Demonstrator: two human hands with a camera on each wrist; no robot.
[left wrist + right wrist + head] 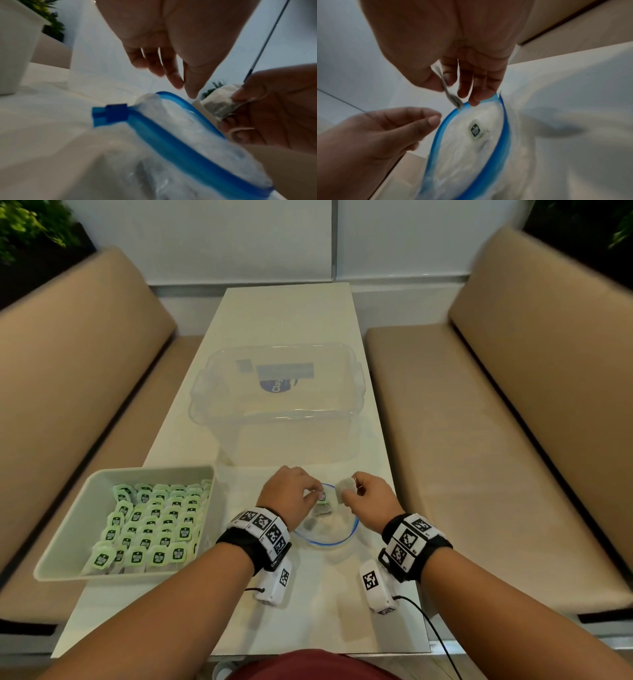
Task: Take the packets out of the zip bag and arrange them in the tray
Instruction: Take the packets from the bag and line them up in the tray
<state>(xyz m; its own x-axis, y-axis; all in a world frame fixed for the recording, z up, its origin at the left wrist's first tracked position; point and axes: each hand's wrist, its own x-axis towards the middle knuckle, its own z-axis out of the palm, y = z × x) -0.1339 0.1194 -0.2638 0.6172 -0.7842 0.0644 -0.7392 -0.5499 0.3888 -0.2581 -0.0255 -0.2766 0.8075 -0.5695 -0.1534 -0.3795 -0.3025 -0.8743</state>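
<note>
**Soft indoor light, blurred wrist views**

The room is evenly, mildly lit, with a greenish cast over the white table [281,313]. The benches [513,392] bow outward at the edges in the head view. Both wrist views are dim and smeared; the zip bag [471,148] is out of focus, and a dark shadow lies on the table to its right.

White table [274,313], tray [68,542], zip bag [337,537], clear container [277,392]

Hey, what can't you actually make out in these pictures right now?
- Packets left in the zip bag: head view, hands cover its mouth; wrist views too blurred to count.
- Left hand fingertips: head view hides them; left wrist view is blurred.
- Tray label print: too small.
- Right hand's packet: no print visible.
</note>
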